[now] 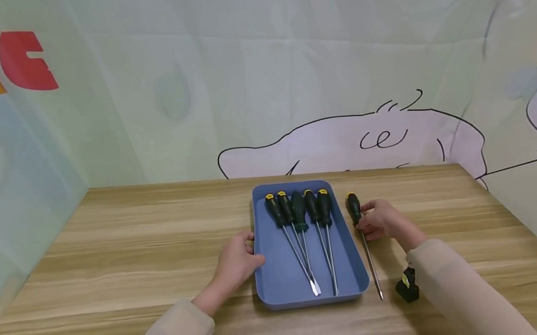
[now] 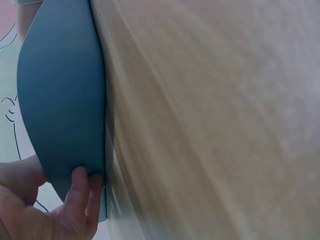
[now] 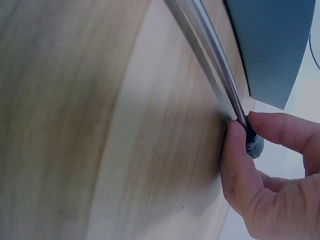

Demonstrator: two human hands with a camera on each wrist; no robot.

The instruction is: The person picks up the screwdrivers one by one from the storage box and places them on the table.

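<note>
Plainly, from the head view we see a blue tray (image 1: 279,280), smooth, rectangular and round-cornered with raised walls, on a table (image 1: 131,255) of streaked wood grain. Inside, five screwdrivers (image 1: 298,209) fan slightly, dark handles toward the far end, slim metal shafts toward the near one; four handles end in yellow. Just outside the right wall, a sixth screwdriver (image 1: 354,208) runs alongside, a narrow strip of wood between, and the right hand (image 1: 381,220) pinches it. The left hand (image 1: 235,261) is at the opposite wall. We have broad wood left of the tray and a slimmer margin between its far edge and the creased backdrop (image 1: 235,80).

From the left wrist, we find bent fingers against the tray's smooth outer wall, the thumb passing behind its edge, gripping it; the thumb's tip is hidden.

From the right wrist, we see thumb and finger pinching the sixth screwdriver where handle meets round, shiny shaft. The tray's wall stands near, apart from that shaft; whether the shaft touches wood, we cannot tell.
</note>
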